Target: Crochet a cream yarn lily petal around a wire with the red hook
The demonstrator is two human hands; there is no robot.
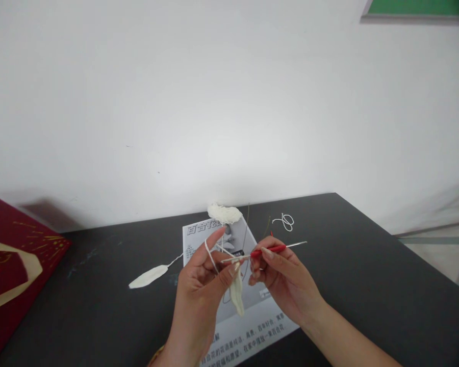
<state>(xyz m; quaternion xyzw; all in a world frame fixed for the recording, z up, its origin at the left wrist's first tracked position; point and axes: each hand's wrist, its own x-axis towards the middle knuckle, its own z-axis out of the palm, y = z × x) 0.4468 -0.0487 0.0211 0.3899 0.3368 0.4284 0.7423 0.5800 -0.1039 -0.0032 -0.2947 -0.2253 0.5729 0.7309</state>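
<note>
My left hand [204,283] pinches a small cream crocheted piece [236,295] between thumb and fingers, and the piece hangs down from the pinch. White yarn [211,255] loops over the raised left index finger. In my right hand [283,272] is a crochet hook [274,249] with a red grip and metal ends, held between thumb and fingers. Its left tip meets the top of the crocheted piece near the left thumb. Beneath both hands lies a printed sheet [248,334] with a picture and text.
A skein of cream yarn [225,213] sits at the sheet's top edge. To the left lies a finished-looking cream petal shape [149,277] with a yarn tail. A curled white yarn piece [288,222] is at the back right. A red bag [15,270] stands left on the black table [367,285].
</note>
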